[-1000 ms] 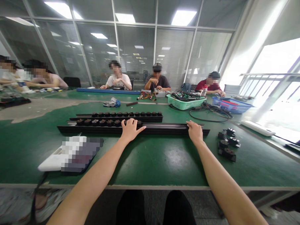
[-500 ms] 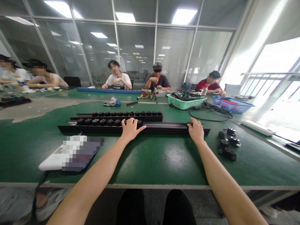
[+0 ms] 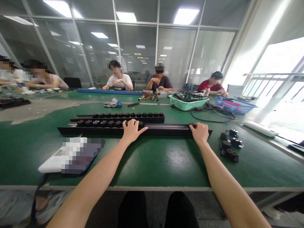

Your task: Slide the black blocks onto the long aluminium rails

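Observation:
A long black rail (image 3: 166, 130) lies across the green table in front of me, with a row of round-topped black socket modules (image 3: 96, 123) along its left half. My left hand (image 3: 132, 130) presses down over the rail near its middle, fingers bent across the last modules of the row and thumb stretched to the right. At the rail's right end, my right hand (image 3: 200, 133) pinches a small black socket module (image 3: 192, 125) on top of the rail; my fingers partly hide it. Behind lies a second rail (image 3: 151, 119) with a similar row of modules.
Several loose black modules (image 3: 231, 144) lie to the right. A white device (image 3: 51, 161) and a dark flat one sit at the front left. Farther back are a green basket (image 3: 189, 105), a blue basket (image 3: 239, 109), black cables and a cloth (image 3: 113, 103). Several people sit across the table.
My right hand has lowered slightly and its fingers have shifted around the small module at the right end. My left hand has stayed in place.

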The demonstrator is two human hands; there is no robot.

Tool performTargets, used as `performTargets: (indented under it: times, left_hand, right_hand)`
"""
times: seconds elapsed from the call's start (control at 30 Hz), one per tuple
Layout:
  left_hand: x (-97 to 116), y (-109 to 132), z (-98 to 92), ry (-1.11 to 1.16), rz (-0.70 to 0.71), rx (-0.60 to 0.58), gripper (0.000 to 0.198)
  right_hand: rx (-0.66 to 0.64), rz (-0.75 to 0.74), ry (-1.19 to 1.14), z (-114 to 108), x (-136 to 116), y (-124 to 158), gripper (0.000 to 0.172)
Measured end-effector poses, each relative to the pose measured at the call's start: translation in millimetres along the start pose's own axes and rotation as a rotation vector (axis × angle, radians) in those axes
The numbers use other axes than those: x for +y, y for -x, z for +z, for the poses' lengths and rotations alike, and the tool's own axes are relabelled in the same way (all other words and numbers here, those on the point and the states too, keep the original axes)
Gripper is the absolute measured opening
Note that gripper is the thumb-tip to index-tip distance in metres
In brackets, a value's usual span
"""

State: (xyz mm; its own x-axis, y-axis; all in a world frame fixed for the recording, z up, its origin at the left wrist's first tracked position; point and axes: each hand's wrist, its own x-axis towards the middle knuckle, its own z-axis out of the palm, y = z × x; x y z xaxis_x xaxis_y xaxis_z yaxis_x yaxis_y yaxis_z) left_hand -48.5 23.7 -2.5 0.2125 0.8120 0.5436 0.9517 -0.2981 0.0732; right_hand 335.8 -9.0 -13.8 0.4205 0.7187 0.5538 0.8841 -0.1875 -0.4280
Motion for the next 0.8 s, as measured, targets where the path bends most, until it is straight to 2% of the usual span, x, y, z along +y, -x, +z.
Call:
performTargets:
  times: [0.53, 0.8]
  left_hand:
    - [1.5, 0.0, -1.1, -0.009, -0.001, 0.001, 0.07]
    - [2.8, 1.1, -2.9, -0.003, -0.005, -0.004, 0.068]
  right_hand:
    - [-0.033, 0.029, 0.091, -3.5, -3.9, 2.2, 0.037]
    - [-0.01, 0.018, 0.138, 1.8, 3.6, -1.9, 0.038]
